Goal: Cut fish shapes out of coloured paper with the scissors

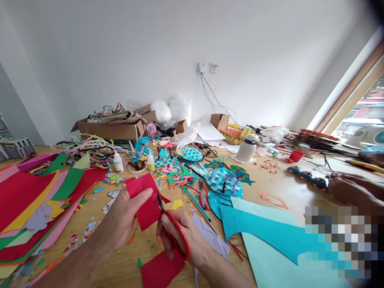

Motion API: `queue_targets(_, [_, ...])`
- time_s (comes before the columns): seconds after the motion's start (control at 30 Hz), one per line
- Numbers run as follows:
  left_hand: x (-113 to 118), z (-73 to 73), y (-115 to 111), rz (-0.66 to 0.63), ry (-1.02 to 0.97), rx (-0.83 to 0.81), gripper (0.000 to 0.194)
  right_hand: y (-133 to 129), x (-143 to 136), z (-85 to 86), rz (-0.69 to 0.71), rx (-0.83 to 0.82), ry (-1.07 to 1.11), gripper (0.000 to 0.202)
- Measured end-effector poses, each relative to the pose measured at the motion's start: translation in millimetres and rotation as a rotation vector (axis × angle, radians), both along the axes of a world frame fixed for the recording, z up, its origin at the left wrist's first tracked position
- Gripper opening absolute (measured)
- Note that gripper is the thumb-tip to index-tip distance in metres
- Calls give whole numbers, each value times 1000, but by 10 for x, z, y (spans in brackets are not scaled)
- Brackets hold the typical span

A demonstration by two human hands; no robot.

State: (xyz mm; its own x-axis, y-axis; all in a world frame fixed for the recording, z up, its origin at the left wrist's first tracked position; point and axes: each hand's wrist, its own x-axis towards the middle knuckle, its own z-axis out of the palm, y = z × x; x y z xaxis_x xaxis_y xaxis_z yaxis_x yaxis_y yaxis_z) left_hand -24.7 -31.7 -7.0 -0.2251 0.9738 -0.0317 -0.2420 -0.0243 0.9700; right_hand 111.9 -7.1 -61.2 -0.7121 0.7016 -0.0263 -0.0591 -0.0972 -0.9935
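Note:
My left hand (127,214) grips a piece of red paper (147,208), thumb on top and the other fingers behind it. In my right hand (180,232) is a pair of scissors (177,230) with red handles. The dark blades meet the right edge of the red paper; how far apart they are is hard to make out. Another red paper piece (162,269) lies on the table below my right hand. A lilac paper sheet (207,236) rests just right of that hand.
Coloured paper sheets (87,180) are stacked on the left. Glue bottles (118,162), paper scraps (181,176) and blue paper fish (223,182) lie ahead. Blue sheets (261,228) spread on the right. Another person's hands (351,186) are at a row of blue figures (309,176).

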Motion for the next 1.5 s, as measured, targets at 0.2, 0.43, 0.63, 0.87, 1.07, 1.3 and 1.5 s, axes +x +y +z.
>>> queue_targets(0.2, [19, 9, -10, -43, -1, -12, 13, -2, 3, -4, -3, -11, 31, 48])
queue_targets(0.43, [9, -24, -4, -58, 10, -13, 11, -8, 0, 15, -25, -4, -10, 52])
queue_targets(0.63, [25, -11, -14, -33, -2, -30, 13, -10, 1, 21, -32, 31, -25, 53])
queue_targets(0.87, [19, -1, -5, -51, 0, -28, 14, -11, 2, 21, -35, 16, -32, 54])
queue_targets(1.07, [2, 20, -9, -62, 4, -26, 16, -11, 2, 30, -23, 20, -16, 53])
queue_targets(1.3, [-66, 45, -6, -167, 47, -26, 15, 18, -1, -8, -5, 3, -11, 53])
queue_targets(1.5, [-153, 17, 14, -168, 62, -35, 11, 19, -4, -9, 1, -4, -7, 54])
